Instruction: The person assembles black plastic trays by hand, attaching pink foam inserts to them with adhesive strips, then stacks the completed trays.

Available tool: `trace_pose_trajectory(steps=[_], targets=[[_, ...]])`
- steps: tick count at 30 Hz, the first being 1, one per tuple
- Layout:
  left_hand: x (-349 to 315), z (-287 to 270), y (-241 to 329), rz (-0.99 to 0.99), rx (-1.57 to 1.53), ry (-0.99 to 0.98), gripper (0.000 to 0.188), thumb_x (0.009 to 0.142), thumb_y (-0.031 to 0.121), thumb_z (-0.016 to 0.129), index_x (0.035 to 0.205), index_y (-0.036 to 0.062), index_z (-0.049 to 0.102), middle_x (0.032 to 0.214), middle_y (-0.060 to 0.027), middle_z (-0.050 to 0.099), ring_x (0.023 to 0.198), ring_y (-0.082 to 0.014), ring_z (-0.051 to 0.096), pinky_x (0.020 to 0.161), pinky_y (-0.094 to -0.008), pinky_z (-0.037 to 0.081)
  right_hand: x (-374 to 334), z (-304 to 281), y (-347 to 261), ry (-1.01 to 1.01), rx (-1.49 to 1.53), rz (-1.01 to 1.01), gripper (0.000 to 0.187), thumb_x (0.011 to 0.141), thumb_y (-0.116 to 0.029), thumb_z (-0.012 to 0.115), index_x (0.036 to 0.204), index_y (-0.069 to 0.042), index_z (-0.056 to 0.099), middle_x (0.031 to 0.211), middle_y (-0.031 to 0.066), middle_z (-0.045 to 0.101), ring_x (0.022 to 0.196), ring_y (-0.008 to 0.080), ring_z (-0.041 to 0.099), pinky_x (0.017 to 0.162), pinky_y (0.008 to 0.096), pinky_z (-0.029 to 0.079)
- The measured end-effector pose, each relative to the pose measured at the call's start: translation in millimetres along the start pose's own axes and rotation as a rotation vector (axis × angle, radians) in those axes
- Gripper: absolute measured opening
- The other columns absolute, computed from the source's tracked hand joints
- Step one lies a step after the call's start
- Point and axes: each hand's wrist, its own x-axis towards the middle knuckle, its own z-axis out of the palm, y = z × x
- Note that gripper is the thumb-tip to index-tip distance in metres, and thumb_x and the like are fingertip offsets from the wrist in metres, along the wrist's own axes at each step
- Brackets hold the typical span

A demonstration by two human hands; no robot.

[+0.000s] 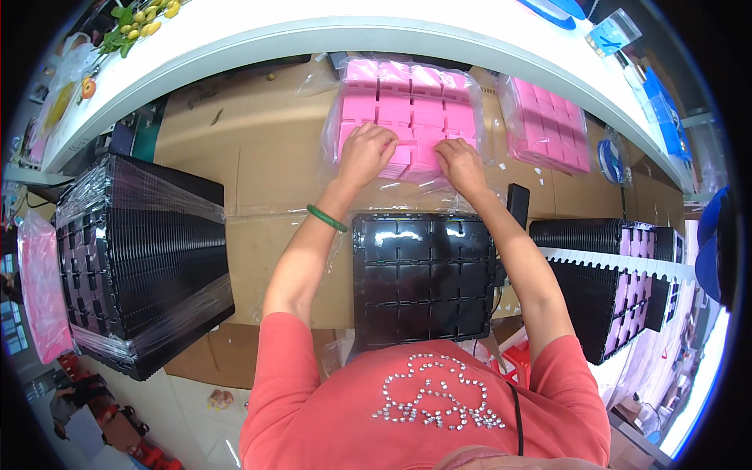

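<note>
Several pink foam blocks (395,113) lie in rows on an opened clear plastic bag (330,117) at the far middle of the work surface. My left hand (368,154), with a green bangle on its wrist, has its fingers curled in on the near left blocks. On the near right blocks my right hand (460,163) pinches the edge of a pink block. Both sets of fingertips are partly hidden. Between my forearms, close to my body, lies a black plastic tray (423,296) with a grid of shallow compartments.
Tall stacks of black trays stand left (157,258) and right (583,290), the left one wrapped in film. A second pack of pink blocks (546,125) lies far right, near a blue tape roll (610,160). A white shelf (313,41) crosses the back. Cardboard (270,176) covers the surface.
</note>
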Motion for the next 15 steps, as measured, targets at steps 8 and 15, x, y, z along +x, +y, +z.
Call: trace_pose_trajectory(steps=[8,15], targets=[[7,-6,17,0.066,0.039,0.111,0.009,0.082,0.011,0.069,0.088,0.005,0.066,0.089,-0.0075,0.068,0.091,-0.0278,0.062,0.085,-0.0396,0.048,1,0,-27,0.228,-0.178,0.015,0.04,0.081,-0.018,0.064,0.119,-0.006,0.061,0.116,0.009,0.067,0.11,0.028,0.06,0.095,0.0426,0.045],[-11,-12,49,0.135,0.183,0.233,0.023,0.077,0.009,0.07,0.099,0.0059,0.065,0.106,-0.0084,0.066,0.102,-0.0269,0.06,0.091,-0.0389,0.046,-25,-26,-8,0.264,-0.117,0.055,0.038,0.076,-0.004,0.063,0.113,-0.009,0.068,0.111,0.0067,0.069,0.107,0.024,0.062,0.097,0.0404,0.045]])
